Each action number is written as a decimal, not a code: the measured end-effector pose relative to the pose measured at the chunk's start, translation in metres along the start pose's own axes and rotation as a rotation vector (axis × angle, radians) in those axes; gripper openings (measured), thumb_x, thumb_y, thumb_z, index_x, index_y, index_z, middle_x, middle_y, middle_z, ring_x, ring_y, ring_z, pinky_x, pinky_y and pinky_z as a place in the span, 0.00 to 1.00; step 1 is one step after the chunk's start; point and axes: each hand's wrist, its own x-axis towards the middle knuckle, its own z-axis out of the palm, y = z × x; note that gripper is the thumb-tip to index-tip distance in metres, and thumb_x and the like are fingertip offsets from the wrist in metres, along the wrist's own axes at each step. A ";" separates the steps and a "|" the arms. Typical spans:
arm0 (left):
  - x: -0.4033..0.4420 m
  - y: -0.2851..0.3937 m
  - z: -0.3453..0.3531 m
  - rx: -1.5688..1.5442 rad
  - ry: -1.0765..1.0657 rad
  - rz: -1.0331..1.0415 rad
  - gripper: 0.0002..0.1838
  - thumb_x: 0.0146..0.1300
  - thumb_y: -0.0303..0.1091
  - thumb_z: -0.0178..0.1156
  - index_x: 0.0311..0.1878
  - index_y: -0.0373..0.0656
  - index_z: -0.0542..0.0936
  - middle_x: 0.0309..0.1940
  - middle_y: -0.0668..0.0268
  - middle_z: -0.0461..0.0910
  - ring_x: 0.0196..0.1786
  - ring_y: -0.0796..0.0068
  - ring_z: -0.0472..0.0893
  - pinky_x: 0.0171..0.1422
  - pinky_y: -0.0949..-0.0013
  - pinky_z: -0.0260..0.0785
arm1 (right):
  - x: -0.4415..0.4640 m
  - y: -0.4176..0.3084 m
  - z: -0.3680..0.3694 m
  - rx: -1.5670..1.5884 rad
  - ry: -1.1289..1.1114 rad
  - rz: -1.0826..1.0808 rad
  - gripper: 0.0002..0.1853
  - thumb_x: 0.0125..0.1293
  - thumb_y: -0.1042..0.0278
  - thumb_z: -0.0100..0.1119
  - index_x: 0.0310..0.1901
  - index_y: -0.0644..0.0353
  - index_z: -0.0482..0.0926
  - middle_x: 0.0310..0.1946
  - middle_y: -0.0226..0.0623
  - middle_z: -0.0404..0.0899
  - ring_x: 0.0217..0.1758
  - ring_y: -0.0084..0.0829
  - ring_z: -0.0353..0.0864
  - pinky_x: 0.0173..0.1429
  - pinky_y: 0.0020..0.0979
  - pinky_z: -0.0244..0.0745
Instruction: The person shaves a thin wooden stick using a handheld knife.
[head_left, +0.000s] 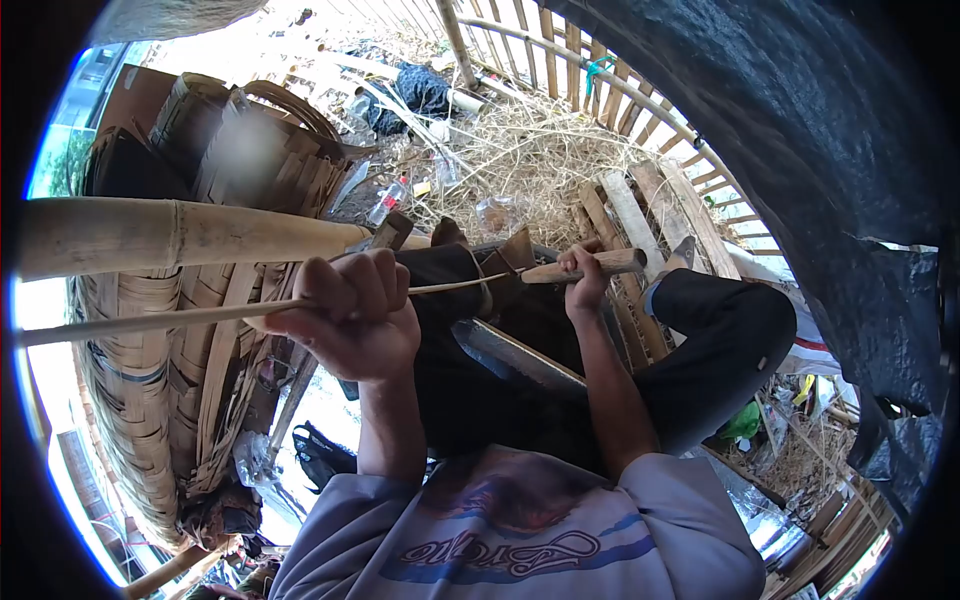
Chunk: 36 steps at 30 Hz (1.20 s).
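Note:
My left hand is closed round a thin bamboo strip, which runs from the left edge of the view, through the fist, to the middle above my legs. My right hand grips the wooden handle of a knife. The strip's far end meets the front of that handle, where the dark blade is hard to make out. A long flat piece with a pale edge lies slanting across my lap between my arms.
On the left, a thick bamboo pole crosses above woven bamboo sheets. Ahead lie straw-like shavings, a plastic bottle and wooden slats. A slatted bamboo fence curves behind them. Dark sheeting hangs at the right.

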 end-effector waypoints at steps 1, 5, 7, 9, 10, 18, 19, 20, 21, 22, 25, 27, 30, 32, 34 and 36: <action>0.002 0.001 0.003 -0.095 -0.031 -0.012 0.30 0.65 0.67 0.34 0.20 0.50 0.55 0.10 0.74 0.49 0.15 0.83 0.44 0.16 0.74 0.35 | 0.002 -0.004 0.001 0.063 0.050 0.008 0.07 0.58 0.74 0.53 0.29 0.57 0.64 0.20 0.29 0.63 0.26 0.22 0.64 0.37 0.28 0.64; -0.001 0.004 -0.002 -0.206 -0.078 -0.012 0.31 0.64 0.68 0.34 0.20 0.50 0.54 0.09 0.75 0.49 0.15 0.83 0.44 0.16 0.74 0.35 | -0.005 -0.058 0.039 0.050 0.005 -0.004 0.06 0.59 0.72 0.50 0.28 0.56 0.63 0.17 0.29 0.60 0.22 0.23 0.60 0.35 0.28 0.61; -0.002 0.004 0.000 -0.228 -0.058 -0.013 0.31 0.64 0.68 0.34 0.19 0.50 0.54 0.09 0.75 0.49 0.14 0.83 0.44 0.16 0.74 0.36 | -0.015 -0.095 0.064 0.040 -0.043 0.010 0.07 0.59 0.69 0.49 0.27 0.56 0.62 0.16 0.29 0.59 0.22 0.23 0.60 0.35 0.29 0.59; -0.002 0.004 0.000 -0.246 -0.041 -0.013 0.31 0.64 0.68 0.34 0.19 0.50 0.54 0.09 0.75 0.49 0.14 0.83 0.44 0.16 0.74 0.36 | -0.028 -0.124 0.082 0.245 -0.337 -0.122 0.06 0.59 0.75 0.52 0.30 0.57 0.65 0.17 0.28 0.62 0.22 0.23 0.63 0.35 0.31 0.63; -0.002 0.003 0.001 -0.260 -0.066 -0.003 0.31 0.64 0.68 0.34 0.19 0.50 0.54 0.09 0.75 0.49 0.13 0.83 0.44 0.15 0.75 0.36 | -0.032 -0.131 0.085 0.244 -0.336 -0.118 0.06 0.59 0.75 0.52 0.30 0.57 0.65 0.17 0.28 0.62 0.22 0.23 0.63 0.35 0.31 0.63; -0.001 0.001 0.005 -0.165 -0.150 -0.022 0.27 0.67 0.64 0.36 0.19 0.55 0.53 0.09 0.77 0.47 0.13 0.86 0.43 0.15 0.76 0.33 | -0.023 -0.081 0.057 0.070 -0.133 -0.028 0.07 0.57 0.77 0.54 0.29 0.58 0.65 0.20 0.30 0.65 0.23 0.22 0.65 0.33 0.27 0.62; 0.000 0.001 0.005 -0.178 -0.178 -0.015 0.28 0.67 0.64 0.36 0.19 0.55 0.53 0.09 0.77 0.47 0.13 0.86 0.43 0.15 0.76 0.33 | -0.024 -0.089 0.062 0.041 -0.149 -0.055 0.06 0.57 0.76 0.53 0.29 0.58 0.65 0.19 0.30 0.65 0.23 0.22 0.65 0.33 0.27 0.62; -0.001 0.003 0.003 -0.186 -0.198 -0.017 0.28 0.67 0.64 0.37 0.19 0.55 0.53 0.09 0.77 0.47 0.13 0.86 0.44 0.15 0.76 0.33 | -0.025 -0.100 0.068 0.068 -0.196 -0.075 0.06 0.58 0.72 0.51 0.27 0.56 0.64 0.17 0.29 0.62 0.22 0.23 0.63 0.35 0.29 0.61; -0.003 0.005 0.001 -0.179 -0.188 -0.026 0.28 0.67 0.64 0.37 0.19 0.55 0.53 0.09 0.77 0.47 0.13 0.86 0.44 0.15 0.76 0.33 | -0.026 -0.111 0.074 0.090 -0.238 -0.093 0.07 0.58 0.69 0.49 0.26 0.55 0.63 0.15 0.28 0.60 0.22 0.23 0.61 0.37 0.31 0.60; -0.003 0.004 -0.001 -0.203 -0.154 -0.004 0.29 0.66 0.66 0.35 0.18 0.53 0.54 0.09 0.77 0.47 0.12 0.85 0.44 0.15 0.76 0.35 | -0.028 -0.117 0.077 0.151 -0.298 -0.122 0.08 0.59 0.67 0.48 0.25 0.54 0.62 0.15 0.27 0.60 0.21 0.23 0.61 0.39 0.31 0.60; -0.003 0.000 -0.002 -0.250 -0.128 0.024 0.31 0.65 0.67 0.34 0.18 0.52 0.54 0.08 0.76 0.48 0.11 0.84 0.44 0.14 0.76 0.36 | -0.021 -0.088 0.054 0.010 -0.249 -0.082 0.07 0.58 0.68 0.48 0.26 0.55 0.63 0.16 0.28 0.61 0.21 0.23 0.61 0.38 0.31 0.61; -0.003 -0.001 0.000 -0.265 -0.141 0.033 0.30 0.65 0.67 0.34 0.18 0.51 0.54 0.08 0.76 0.48 0.12 0.84 0.44 0.14 0.76 0.36 | -0.012 -0.029 0.021 -0.091 -0.106 0.011 0.07 0.56 0.74 0.56 0.29 0.57 0.67 0.19 0.28 0.65 0.23 0.21 0.65 0.33 0.27 0.64; -0.003 -0.002 0.004 -0.261 -0.139 0.029 0.31 0.65 0.67 0.34 0.19 0.51 0.54 0.09 0.75 0.49 0.12 0.84 0.44 0.15 0.77 0.36 | -0.002 0.020 -0.018 -0.392 -0.039 0.014 0.08 0.56 0.79 0.59 0.27 0.57 0.69 0.18 0.28 0.68 0.21 0.18 0.68 0.28 0.23 0.66; -0.003 -0.002 0.006 -0.294 -0.125 0.024 0.31 0.64 0.68 0.34 0.19 0.51 0.53 0.09 0.75 0.49 0.12 0.83 0.44 0.15 0.77 0.37 | 0.004 0.028 -0.029 -0.188 0.137 0.007 0.09 0.56 0.79 0.59 0.26 0.58 0.68 0.18 0.27 0.68 0.18 0.19 0.68 0.26 0.23 0.65; -0.003 0.001 0.004 -0.278 -0.122 0.010 0.31 0.64 0.69 0.34 0.19 0.51 0.53 0.09 0.75 0.49 0.12 0.83 0.44 0.15 0.76 0.37 | 0.004 0.009 -0.014 -0.170 0.117 -0.001 0.08 0.56 0.78 0.58 0.27 0.58 0.68 0.19 0.28 0.67 0.20 0.19 0.67 0.28 0.24 0.65; -0.003 0.001 0.003 -0.272 -0.114 -0.005 0.31 0.64 0.69 0.34 0.19 0.51 0.53 0.09 0.75 0.49 0.12 0.83 0.44 0.14 0.76 0.37 | 0.007 -0.009 -0.003 -0.099 0.027 -0.030 0.07 0.57 0.77 0.57 0.27 0.58 0.67 0.19 0.28 0.66 0.22 0.21 0.66 0.33 0.25 0.66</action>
